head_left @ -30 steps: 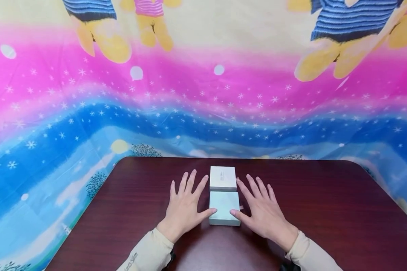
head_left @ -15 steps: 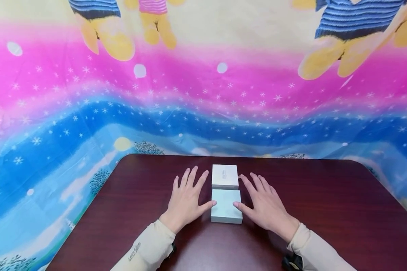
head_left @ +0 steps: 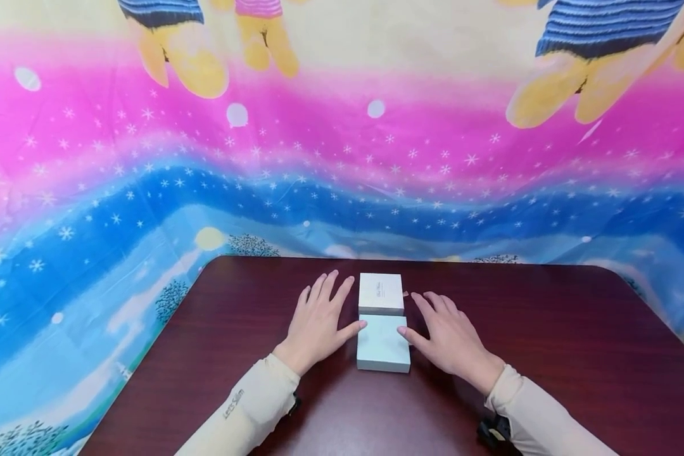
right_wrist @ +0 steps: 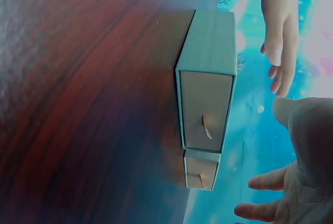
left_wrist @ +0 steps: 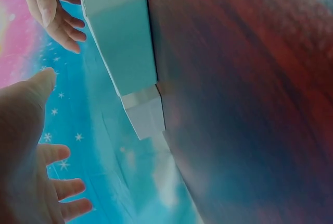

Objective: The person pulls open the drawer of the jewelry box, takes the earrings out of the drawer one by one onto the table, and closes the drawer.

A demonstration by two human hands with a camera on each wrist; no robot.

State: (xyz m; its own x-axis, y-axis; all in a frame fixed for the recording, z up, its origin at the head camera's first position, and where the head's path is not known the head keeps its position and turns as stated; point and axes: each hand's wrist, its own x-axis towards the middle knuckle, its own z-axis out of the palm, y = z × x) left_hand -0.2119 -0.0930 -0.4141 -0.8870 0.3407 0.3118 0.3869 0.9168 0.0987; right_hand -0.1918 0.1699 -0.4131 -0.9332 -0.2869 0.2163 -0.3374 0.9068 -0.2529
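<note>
In the head view a mint-green drawer box (head_left: 383, 345) lies flat on the table, with a white drawer box (head_left: 380, 291) bearing small dark lettering right behind it. My left hand (head_left: 316, 326) is beside the boxes on the left, fingers spread and thumb tip at the mint box's left edge. On the other side is my right hand (head_left: 455, 339), fingers extended, its thumb tip overlapping the mint box's right edge. The right wrist view shows the drawer front (right_wrist: 205, 101) of the mint box with a short ribbon pull (right_wrist: 207, 128). Neither hand grips anything.
The dark reddish-brown table (head_left: 251, 405) has rounded far corners. Behind it hangs a cloth backdrop (head_left: 319, 145) in pink and blue, printed with snowflakes and bears. A black wrist strap (head_left: 493, 430) shows under the right sleeve.
Both hands have moved a little forward along the boxes, and the thumbs now lie nearer the mint box's far end. The right fingers are closer together. The head view has shifted slightly.
</note>
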